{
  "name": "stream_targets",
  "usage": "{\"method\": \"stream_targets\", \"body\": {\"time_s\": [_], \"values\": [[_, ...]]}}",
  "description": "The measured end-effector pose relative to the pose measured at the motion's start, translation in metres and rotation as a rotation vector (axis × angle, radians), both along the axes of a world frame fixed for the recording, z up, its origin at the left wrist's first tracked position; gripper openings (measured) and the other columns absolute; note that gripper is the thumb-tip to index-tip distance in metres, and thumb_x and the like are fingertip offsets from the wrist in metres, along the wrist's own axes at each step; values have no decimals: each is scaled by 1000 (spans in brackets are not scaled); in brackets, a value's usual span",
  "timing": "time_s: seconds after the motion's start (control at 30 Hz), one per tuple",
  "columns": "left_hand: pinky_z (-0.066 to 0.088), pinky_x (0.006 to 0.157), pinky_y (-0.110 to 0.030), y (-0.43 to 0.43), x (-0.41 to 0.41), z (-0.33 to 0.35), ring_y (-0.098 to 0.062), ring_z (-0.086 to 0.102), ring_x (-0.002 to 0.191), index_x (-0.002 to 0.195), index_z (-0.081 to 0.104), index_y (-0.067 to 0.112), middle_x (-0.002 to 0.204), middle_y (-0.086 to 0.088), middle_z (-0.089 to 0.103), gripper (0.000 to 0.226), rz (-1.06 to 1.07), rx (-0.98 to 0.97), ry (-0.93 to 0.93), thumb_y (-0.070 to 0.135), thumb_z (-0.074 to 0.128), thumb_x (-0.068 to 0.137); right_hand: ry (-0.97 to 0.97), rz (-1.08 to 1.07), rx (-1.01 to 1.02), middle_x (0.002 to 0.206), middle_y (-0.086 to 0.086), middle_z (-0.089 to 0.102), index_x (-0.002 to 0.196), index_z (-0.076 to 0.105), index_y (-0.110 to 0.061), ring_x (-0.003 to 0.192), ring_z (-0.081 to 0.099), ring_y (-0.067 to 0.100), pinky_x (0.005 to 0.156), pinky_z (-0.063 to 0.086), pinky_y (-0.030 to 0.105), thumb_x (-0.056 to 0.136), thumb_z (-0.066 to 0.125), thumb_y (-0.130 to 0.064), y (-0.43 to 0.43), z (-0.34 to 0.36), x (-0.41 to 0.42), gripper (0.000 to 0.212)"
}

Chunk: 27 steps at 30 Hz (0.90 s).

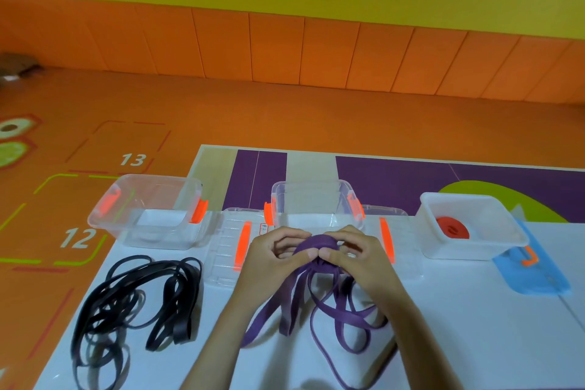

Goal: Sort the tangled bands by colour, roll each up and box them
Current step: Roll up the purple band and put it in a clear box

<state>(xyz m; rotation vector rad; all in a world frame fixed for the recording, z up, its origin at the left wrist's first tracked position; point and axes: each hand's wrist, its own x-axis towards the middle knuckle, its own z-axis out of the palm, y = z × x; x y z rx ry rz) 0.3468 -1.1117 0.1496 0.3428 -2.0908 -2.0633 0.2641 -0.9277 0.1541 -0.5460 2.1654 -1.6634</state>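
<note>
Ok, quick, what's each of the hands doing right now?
Left hand: grips the purple band at its rolled end.
Right hand: pinches the same purple band.

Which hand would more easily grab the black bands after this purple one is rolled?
Probably the left hand: the black bands lie on its side of the table, while the right hand would have to cross the purple band.

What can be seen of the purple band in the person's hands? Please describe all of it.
The purple band is a flat, matte strip that looks like rubber. Its upper part is wound into a partial roll, pinched between the left hand and the right hand. The rest hangs down and lies in loose, crossing loops on the white table, in front of the middle clear box.
</note>
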Motion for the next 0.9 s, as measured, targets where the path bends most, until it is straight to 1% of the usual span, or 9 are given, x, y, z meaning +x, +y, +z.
{"method": "stream_targets", "body": {"time_s": [0.07,0.13,0.2,0.27,0.37,0.47,0.6,0.73,0.9], "values": [[61,88,-28,1,-2,1,-18,77,98,104,80,14,101,0,81,21,-8,14,13,11,86,85,-66,-38,-78,107,1,72,103,82,-27,86,72,22,76,60,33,84,82,-32,-2,-2,4,20],[60,86,-26,2,-4,3,-19,78,97,105,80,13,101,-1,82,19,-8,27,18,10,85,86,-133,-66,-144,110,6,72,103,82,-20,76,72,22,71,57,32,90,79,-23,-4,-3,7,14],[60,86,-26,2,-4,3,-19,78,97,105,80,12,100,-2,82,20,-4,37,10,11,85,86,-209,-79,-205,112,11,73,107,80,-14,86,77,25,73,60,31,95,75,-14,-4,-3,9,14],[59,85,-25,0,-3,2,-18,78,95,106,80,13,99,-2,82,21,-11,45,-6,11,86,85,-254,-97,-238,107,14,76,111,77,-10,93,78,30,76,63,33,95,74,-16,-3,0,10,18],[55,78,-19,0,-3,1,-9,74,80,104,80,12,87,2,80,18,-33,39,-45,11,84,86,-261,-108,-233,101,11,80,113,74,-9,94,79,31,82,65,39,93,74,-23,-1,4,11,25],[52,75,-16,1,-2,0,-3,69,78,106,77,12,84,7,77,12,-65,-25,-54,14,77,94,-276,-93,-227,103,13,79,114,74,-10,92,79,31,84,65,43,87,77,-28,0,5,13,32],[54,83,-22,1,2,-1,-8,69,90,110,70,20,93,8,72,12,-100,-125,-57,28,70,100,-236,48,-65,98,12,78,105,76,-13,86,79,33,79,66,46,90,82,-21,10,16,8,19],[55,87,-25,6,6,-1,-8,68,93,107,70,22,92,18,70,9,-159,-132,-70,28,70,100,-131,144,102,93,1,79,94,79,-18,77,80,27,65,62,28,87,85,-17,19,34,-1,9],[56,79,-21,4,7,6,-8,72,84,106,76,15,90,-2,78,14,-50,39,-32,19,79,92,-204,94,-95,95,10,78,99,79,-8,87,80,33,80,65,36,88,82,-11,17,33,3,11]]}}
